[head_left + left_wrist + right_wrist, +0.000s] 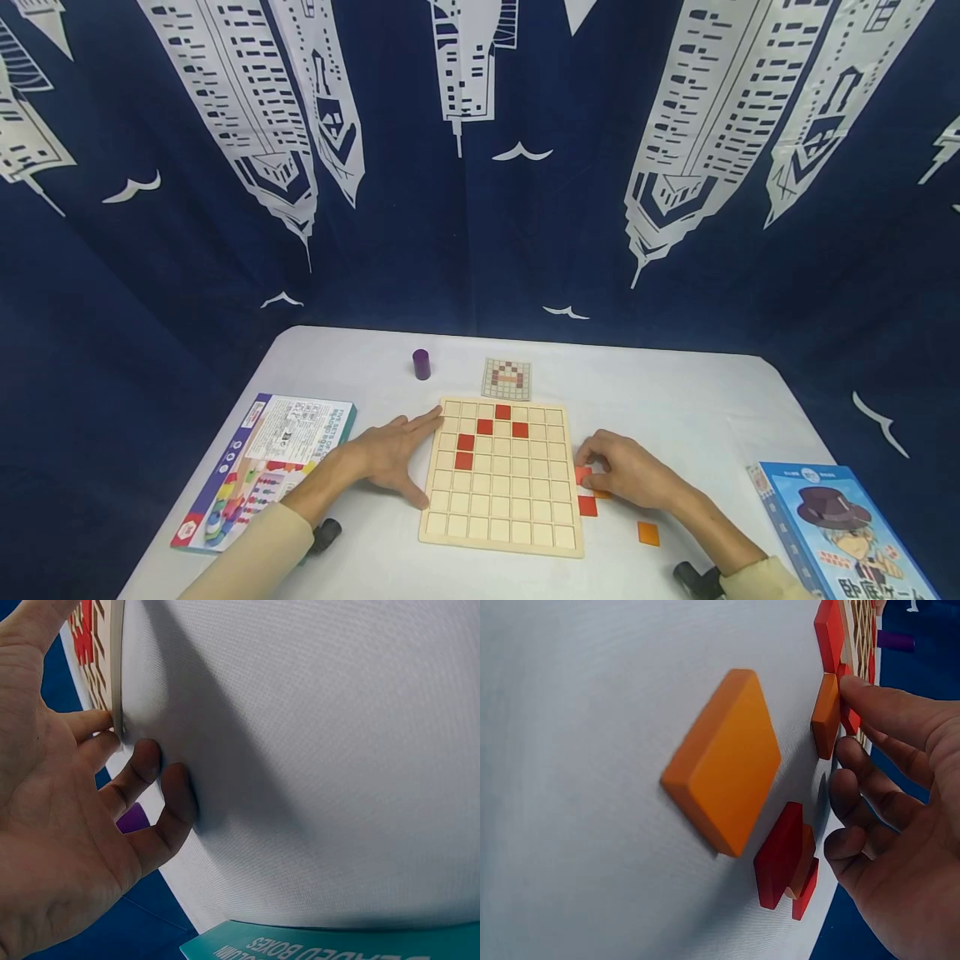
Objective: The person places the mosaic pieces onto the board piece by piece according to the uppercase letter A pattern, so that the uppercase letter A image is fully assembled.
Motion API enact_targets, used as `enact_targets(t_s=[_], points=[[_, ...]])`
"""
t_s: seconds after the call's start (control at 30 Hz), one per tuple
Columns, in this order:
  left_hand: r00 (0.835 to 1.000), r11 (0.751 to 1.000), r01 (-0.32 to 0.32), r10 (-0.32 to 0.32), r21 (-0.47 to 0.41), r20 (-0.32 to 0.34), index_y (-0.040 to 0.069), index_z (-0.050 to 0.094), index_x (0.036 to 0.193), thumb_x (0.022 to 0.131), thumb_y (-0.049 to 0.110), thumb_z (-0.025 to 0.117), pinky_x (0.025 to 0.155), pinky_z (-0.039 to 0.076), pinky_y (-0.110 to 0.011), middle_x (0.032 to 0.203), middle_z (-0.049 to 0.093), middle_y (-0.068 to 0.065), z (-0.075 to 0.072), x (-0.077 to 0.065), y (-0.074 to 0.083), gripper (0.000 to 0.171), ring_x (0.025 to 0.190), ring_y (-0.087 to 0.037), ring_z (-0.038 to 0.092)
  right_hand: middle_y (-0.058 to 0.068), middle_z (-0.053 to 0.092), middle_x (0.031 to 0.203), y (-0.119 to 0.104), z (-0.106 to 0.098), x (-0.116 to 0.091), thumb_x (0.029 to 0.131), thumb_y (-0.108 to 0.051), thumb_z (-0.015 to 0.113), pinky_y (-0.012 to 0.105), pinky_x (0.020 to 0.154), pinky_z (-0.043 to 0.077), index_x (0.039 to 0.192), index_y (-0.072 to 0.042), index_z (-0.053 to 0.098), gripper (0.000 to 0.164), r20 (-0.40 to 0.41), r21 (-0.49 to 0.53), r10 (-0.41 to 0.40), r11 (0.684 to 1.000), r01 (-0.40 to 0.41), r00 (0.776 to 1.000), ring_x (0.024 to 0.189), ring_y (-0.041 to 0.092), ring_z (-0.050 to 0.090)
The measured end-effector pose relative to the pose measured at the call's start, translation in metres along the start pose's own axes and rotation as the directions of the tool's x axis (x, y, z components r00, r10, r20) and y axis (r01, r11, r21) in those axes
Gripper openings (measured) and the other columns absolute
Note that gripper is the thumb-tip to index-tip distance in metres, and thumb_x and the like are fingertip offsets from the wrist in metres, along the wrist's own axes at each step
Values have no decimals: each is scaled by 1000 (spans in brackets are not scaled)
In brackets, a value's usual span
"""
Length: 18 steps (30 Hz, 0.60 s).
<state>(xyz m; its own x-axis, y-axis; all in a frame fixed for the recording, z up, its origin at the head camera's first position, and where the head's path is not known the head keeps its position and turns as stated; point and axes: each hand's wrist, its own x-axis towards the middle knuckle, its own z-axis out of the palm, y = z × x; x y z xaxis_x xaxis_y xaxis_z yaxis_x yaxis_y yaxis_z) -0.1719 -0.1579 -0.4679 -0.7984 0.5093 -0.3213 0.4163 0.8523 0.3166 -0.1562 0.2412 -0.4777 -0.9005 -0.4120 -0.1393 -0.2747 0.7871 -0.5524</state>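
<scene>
A pale wooden grid board (517,500) lies on the table, with several red square tiles (485,427) in its upper cells. My left hand (393,454) is spread along the board's left side, thumb and fingertips touching its edge. At the right edge, my right hand (630,471) pinches a red tile (848,712) between thumb and fingers. Close under that hand lie an orange tile (826,716) and another red tile (587,506). A single orange tile (648,533) lies apart, nearer the front. Beyond the board is a small card (506,379) printed with a gridded pattern.
A purple cylinder (422,365) stands at the back, left of the card. On the left lies a flat box (262,475) with a teal side; a blue box (847,529) with a cartoon figure sits at right. More red and orange tiles (778,855) lie beside my right hand.
</scene>
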Motion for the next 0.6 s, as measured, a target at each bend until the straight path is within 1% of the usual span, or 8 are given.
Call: enact_targets(t_s=[0.23, 0.37, 0.6], points=[[1000, 1000, 1, -1, -6, 2, 22, 24, 161, 58, 67, 88, 105, 38, -69, 170, 10, 9, 1, 0, -1, 130, 147, -48, 28, -9, 57, 80, -1, 1, 1, 81, -6, 80, 24, 62, 44, 95, -23, 68, 25, -32, 29, 38, 999, -37, 999, 77, 14, 51], [1000, 1000, -2, 2, -7, 2, 22, 24, 161, 58, 67, 87, 105, 38, -69, 170, 10, 8, 0, 0, -1, 130, 147, -48, 28, -9, 56, 77, -2, 1, 2, 81, -3, 78, 23, 61, 45, 94, -22, 67, 25, -46, 19, 38, 999, -37, 998, 74, 14, 52], [1000, 1000, -1, 1, -4, 3, 22, 23, 162, 58, 67, 87, 105, 38, -68, 170, 9, 9, 0, 0, -1, 130, 147, -48, 28, -12, 58, 76, 0, 0, 3, 83, -7, 79, 22, 63, 47, 93, -23, 67, 22, -78, -15, 31, 999, -32, 996, 72, 10, 54]])
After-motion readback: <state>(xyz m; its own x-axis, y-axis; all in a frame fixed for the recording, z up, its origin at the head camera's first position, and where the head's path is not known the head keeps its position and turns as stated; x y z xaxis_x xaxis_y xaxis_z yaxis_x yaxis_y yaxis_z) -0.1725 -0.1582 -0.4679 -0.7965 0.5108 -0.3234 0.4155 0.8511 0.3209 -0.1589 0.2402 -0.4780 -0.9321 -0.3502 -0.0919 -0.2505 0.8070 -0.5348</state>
